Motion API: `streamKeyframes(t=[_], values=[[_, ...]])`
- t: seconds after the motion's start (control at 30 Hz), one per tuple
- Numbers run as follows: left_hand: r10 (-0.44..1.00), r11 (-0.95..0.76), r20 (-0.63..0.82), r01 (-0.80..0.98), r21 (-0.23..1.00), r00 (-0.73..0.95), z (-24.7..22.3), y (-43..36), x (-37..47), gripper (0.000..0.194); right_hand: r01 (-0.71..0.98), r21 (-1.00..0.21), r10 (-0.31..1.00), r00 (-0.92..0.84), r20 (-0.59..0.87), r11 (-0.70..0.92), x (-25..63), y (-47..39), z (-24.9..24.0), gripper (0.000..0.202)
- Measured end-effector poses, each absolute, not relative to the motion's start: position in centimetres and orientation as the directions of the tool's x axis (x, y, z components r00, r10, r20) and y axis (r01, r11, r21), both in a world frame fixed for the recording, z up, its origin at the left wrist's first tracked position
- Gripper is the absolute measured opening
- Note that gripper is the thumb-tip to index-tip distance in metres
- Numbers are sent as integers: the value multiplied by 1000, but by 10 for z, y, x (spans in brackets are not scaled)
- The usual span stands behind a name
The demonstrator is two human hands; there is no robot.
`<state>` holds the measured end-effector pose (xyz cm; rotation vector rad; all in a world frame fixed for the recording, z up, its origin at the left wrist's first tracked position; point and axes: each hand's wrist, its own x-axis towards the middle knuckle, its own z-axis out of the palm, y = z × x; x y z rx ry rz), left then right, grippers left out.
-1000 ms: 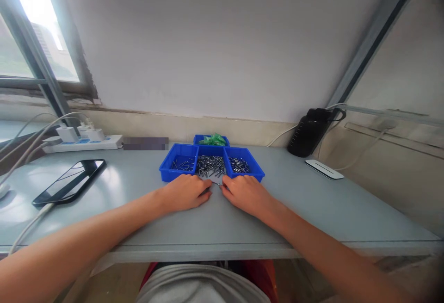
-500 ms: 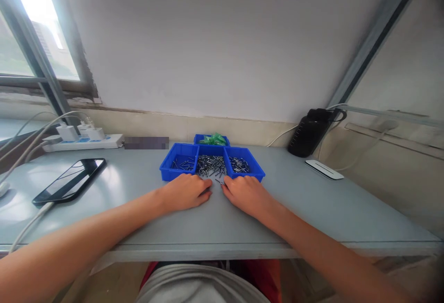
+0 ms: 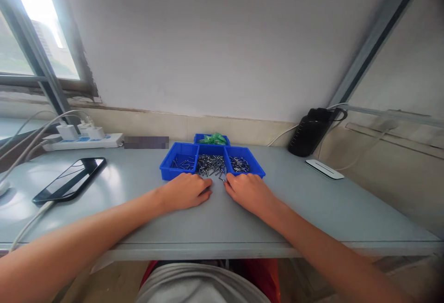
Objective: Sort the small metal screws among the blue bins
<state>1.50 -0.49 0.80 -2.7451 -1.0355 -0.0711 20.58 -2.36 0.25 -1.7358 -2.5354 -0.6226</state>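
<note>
My left hand rests on the desk in front of the left blue bin, fingers curled, with nothing visible between thumb and forefinger. My right hand is closed in front of the right blue bin. A small metal pin, perhaps a screw or rivet, sticks out at its thumb and fingertips. Between the hands and the middle blue bin lies a heap of similar metal pins, partly spilling onto the desk. More pins lie in both side bins. Their exact kind is too small to tell.
Behind them a blue bin holds crumpled green plastic. On the left of the grey desk are a phone and a power strip with cables. A black bottle and a white flat device stand right.
My right hand has shifted slightly forward and right, and the pin at its fingertips has moved with it toward the heap. The left hand stays in place.
</note>
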Motion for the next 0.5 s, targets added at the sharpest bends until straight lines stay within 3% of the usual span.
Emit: streamKeyframes(t=[0.5], values=[[654,-732,106,662,-160,749,8,-6,15,31,899,322,897,-379,229,298,207,-24,4,27]])
